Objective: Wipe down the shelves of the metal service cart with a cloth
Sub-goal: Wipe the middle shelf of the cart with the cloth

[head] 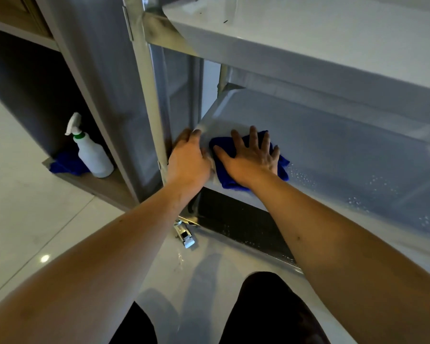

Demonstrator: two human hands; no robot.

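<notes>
The metal service cart fills the right of the view, with its top shelf (308,40) above and its middle shelf (345,150) below it. A folded blue cloth (227,180) lies on the middle shelf's near left corner. My right hand (252,157) presses flat on the cloth with fingers spread. My left hand (188,157) grips the corner of the shelf beside the cart's upright post (149,95). Water droplets speckle the shelf to the right of the cloth.
A white spray bottle (91,150) stands on a low wooden ledge at the left, with a second blue cloth (66,165) beside it. A cart caster (185,234) sits on the glossy tiled floor. My dark-clad knees show at the bottom edge.
</notes>
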